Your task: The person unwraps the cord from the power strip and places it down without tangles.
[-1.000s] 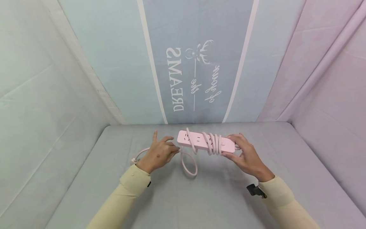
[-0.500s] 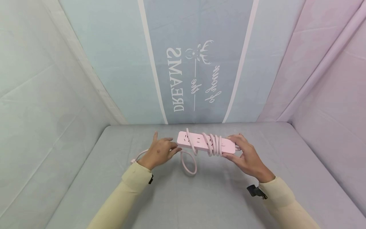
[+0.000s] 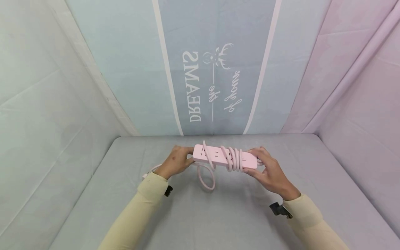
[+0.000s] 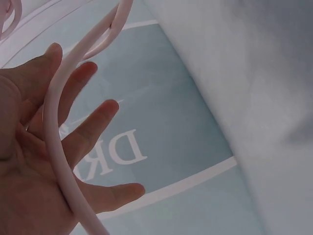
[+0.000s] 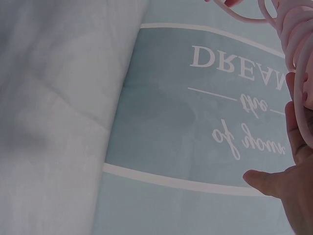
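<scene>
- Leftmost, the left grip (image 3: 175,162) has moved toward the power strip (image 3: 220,157) since half a second ago; in head view its fingertips reach the strip's left end. Strip is raised over the worktop (image 3: 218,218), long axis running left to right, and the right grip (image 3: 273,175) grasps its right end.
- Left wrist view: pink cord (image 4: 55,147) crosses the palm; fingers are spread, not closed around it.
- Right wrist view: wound strip sits at the frame's edge, partly cut off.

The right hand (image 5: 296,191) occupies the right edge, one finger extended and others partly behind a loop of pink cord (image 5: 300,105), whose coils crowd the upper corner, before a blue-green cloth (image 5: 156,122) bearing white, inverted lettering (image 5: 235,64) beside the pale counter (image 5: 58,161).
</scene>
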